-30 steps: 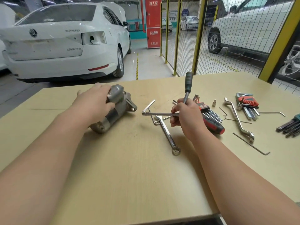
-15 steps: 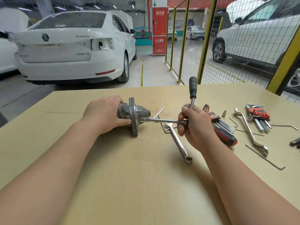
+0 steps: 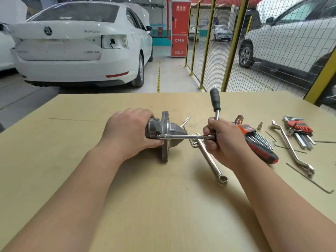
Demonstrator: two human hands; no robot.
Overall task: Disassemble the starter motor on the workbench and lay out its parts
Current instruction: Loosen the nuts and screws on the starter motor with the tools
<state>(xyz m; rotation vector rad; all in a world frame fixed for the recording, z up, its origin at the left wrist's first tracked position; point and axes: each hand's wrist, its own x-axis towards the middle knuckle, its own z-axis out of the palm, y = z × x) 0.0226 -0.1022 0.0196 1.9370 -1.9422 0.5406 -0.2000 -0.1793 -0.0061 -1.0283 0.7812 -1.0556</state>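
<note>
The starter motor (image 3: 171, 130) lay on the workbench (image 3: 163, 206), its flange on edge. The left hand (image 3: 131, 132) gripped its body from nine o'clock. A socket wrench (image 3: 187, 136) met the housing from three o'clock, clasped in the right hand (image 3: 224, 141), with its handle pointing to twelve. A spanner (image 3: 211, 159) and a screwdriver (image 3: 261, 151) lay toward four o'clock.

The left hand (image 3: 131, 131) covers the rear of the starter motor (image 3: 171, 127), so its body can't be made out. The right hand (image 3: 224, 141) hides the head of the ratchet (image 3: 215, 100). The worktop (image 3: 163, 206) runs off the lower edge.
</note>
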